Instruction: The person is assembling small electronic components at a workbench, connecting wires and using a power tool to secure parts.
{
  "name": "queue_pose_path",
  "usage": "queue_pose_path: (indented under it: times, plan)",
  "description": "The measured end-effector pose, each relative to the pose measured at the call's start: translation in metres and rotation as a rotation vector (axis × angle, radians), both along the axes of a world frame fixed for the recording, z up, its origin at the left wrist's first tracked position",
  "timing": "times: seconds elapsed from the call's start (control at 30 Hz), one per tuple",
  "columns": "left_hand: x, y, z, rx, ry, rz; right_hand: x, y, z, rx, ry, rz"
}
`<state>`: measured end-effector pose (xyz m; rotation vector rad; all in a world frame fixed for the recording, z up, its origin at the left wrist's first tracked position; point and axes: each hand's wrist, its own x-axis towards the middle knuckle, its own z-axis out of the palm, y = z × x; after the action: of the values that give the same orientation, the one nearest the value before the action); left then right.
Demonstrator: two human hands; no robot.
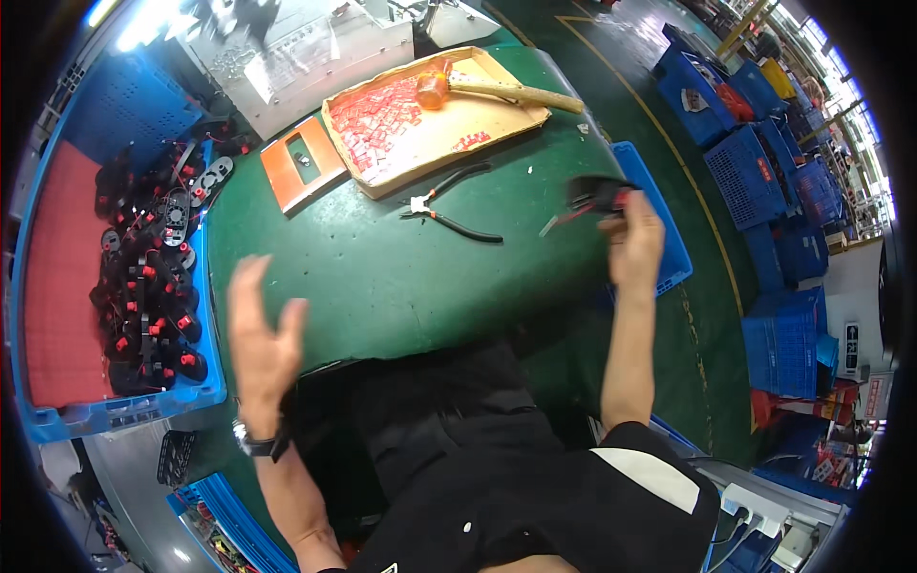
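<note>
My right hand (pixel 634 239) is closed on a black plastic part (pixel 594 193) with red bits and a thin pale end, blurred by motion, over the right edge of the green-topped table (pixel 373 296). My left hand (pixel 263 334) holds nothing; its fingers are apart above the table's left edge. Just left of it stands a blue crate (pixel 212 353), where several black parts with red connectors (pixel 153 296) are heaped beside a red sheet (pixel 62 277). Pliers with black handles (pixel 420 204) lie mid-table, jaws to the left.
Toward the back, a shallow cardboard tray (pixel 458 129) holds small red pieces (pixel 373 124) and a mallet (pixel 435 90) whose wooden handle overhangs the rim. Beside it lies an orange frame (pixel 296 177). A blue bin (pixel 676 253) sits below the table's right edge. Stacked blue crates (pixel 755 177) stand farther right.
</note>
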<state>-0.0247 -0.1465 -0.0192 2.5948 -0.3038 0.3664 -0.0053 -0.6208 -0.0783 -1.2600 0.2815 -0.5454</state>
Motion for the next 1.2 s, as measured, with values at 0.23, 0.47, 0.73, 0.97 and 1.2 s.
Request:
queue_pose_path:
  times: [0.23,0.47,0.73,0.97,1.2]
  plan:
    - [-0.020,0.116,-0.015,0.806,0.191,0.757,0.018,-0.243,-0.101,0.338,0.202,-0.521]
    - [-0.020,0.142,-0.027,0.875,0.130,0.620,0.095,-0.112,-0.016,-0.931,0.029,-0.254]
    - [-0.026,0.068,-0.013,0.594,-0.052,0.471,0.202,0.061,0.027,-1.550,-0.037,0.712]
    - [-0.035,0.063,-0.036,0.663,0.035,0.555,0.222,0.097,0.038,-1.745,0.171,0.968]
    - [-0.026,0.093,-0.035,0.342,-0.088,0.435,0.211,0.083,0.032,-1.430,-0.080,0.720]
